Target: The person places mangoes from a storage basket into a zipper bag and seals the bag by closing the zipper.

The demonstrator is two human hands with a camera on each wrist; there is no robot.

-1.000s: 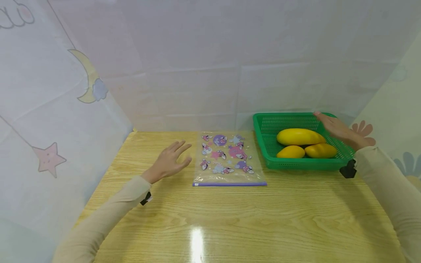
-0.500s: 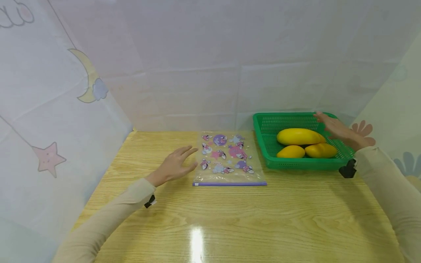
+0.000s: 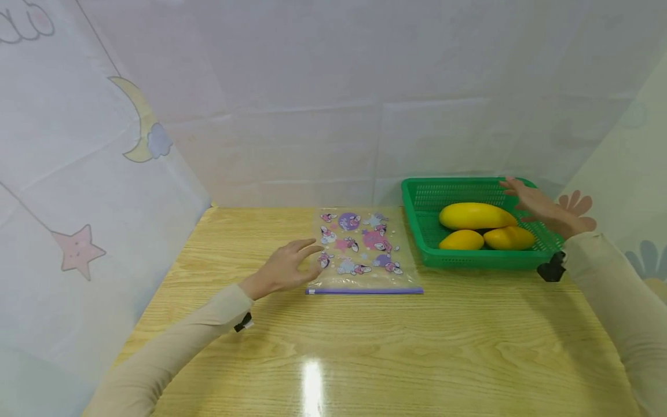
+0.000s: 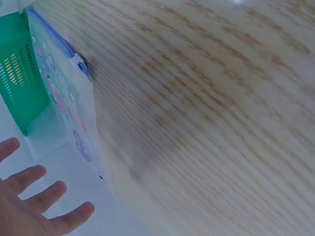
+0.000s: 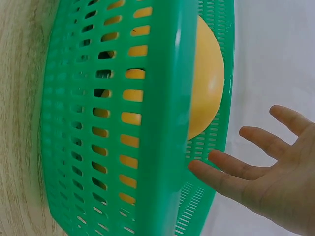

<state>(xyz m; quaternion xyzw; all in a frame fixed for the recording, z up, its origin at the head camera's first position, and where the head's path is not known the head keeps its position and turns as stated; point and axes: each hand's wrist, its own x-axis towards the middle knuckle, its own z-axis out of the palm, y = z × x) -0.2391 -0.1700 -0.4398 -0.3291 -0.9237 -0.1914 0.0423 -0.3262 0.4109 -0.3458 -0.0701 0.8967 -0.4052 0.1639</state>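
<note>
A clear zip bag (image 3: pixel 359 249) printed with cartoon figures lies flat on the wooden table, its purple zip strip toward me and a white slider at the left end. My left hand (image 3: pixel 283 267) hovers at the bag's left side, fingers spread and holding nothing. To the right stands a green plastic basket (image 3: pixel 479 259) with three yellow fruits that look like mangoes: a long one (image 3: pixel 474 216) behind, a smaller one (image 3: pixel 461 240) front left, another (image 3: pixel 509 238) front right. Over the basket's right side my right hand (image 3: pixel 537 204) is held with fingers extended, gripping nothing.
A pale cloth backdrop (image 3: pixel 302 116) with printed moon and star rises behind and beside the table (image 3: pixel 359 347). The basket's back rim is close to the backdrop. A small black device (image 3: pixel 552 268) sits at the right wrist.
My left hand has moved right and slightly toward me, up to the bag's left edge. My right hand has barely shifted. Bag, basket and fruits stay where they were.
</note>
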